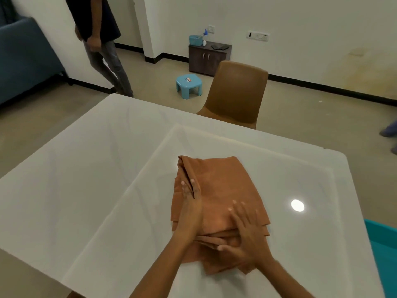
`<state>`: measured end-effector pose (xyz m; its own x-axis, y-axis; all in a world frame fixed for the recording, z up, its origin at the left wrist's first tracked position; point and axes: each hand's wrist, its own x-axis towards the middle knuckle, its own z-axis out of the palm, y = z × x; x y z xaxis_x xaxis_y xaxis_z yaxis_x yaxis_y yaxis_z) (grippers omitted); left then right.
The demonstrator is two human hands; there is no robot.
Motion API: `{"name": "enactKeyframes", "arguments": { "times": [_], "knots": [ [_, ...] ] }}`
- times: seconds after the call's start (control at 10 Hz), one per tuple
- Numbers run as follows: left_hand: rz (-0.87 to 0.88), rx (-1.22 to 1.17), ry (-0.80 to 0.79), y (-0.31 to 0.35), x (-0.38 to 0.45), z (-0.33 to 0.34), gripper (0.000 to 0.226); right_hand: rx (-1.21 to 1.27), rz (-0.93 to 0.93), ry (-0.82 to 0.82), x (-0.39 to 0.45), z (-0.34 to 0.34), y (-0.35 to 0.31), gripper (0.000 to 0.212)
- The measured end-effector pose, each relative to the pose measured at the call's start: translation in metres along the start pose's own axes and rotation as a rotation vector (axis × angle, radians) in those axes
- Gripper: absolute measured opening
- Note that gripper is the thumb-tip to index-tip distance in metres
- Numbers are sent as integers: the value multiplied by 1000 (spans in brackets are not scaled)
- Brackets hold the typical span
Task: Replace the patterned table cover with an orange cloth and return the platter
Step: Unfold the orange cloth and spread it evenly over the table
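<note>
An orange cloth (223, 186), folded into a thick stack, lies on the bare glossy white table (86, 179) near its front right part. My left hand (191, 209) rests on the cloth's left side, fingers pinching a raised fold. My right hand (245, 231) lies on the near edge of the stack, fingers spread on top and thumb tucked under the upper layers. No patterned cover and no platter are in view.
A brown chair (236, 93) stands at the table's far side. A person (101, 39) stands at the back left beside a blue sofa (21, 57). A light-blue stool (189, 84) and a dark cabinet (206, 57) sit by the wall. A teal object (382, 254) is at the right edge.
</note>
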<state>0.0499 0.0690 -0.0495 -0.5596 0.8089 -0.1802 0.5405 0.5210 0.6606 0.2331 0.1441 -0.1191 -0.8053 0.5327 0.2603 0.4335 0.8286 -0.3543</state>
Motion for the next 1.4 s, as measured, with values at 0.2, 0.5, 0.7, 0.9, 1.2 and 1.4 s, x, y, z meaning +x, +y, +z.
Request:
{"name": "enactKeyframes", "arguments": {
  "times": [0.2,0.5,0.7,0.9,1.2,1.4],
  "knots": [
    [188,22,127,13,4,0,63,-80,117,-257,0,5,28,142],
    [397,290,41,53,14,-23,95,0,259,-106,4,13,27,102],
    [493,310,148,90,28,-55,74,243,491,279,32,-42,33,45],
    [447,367,248,78,71,-136,59,12,212,498,129,-140,0,50],
    [306,172,264,-42,57,-158,52,-51,93,-64,70,-49,-90,38],
    [11,159,144,-108,11,-68,48,-219,151,-348,29,20,-51,67]
  ]
}}
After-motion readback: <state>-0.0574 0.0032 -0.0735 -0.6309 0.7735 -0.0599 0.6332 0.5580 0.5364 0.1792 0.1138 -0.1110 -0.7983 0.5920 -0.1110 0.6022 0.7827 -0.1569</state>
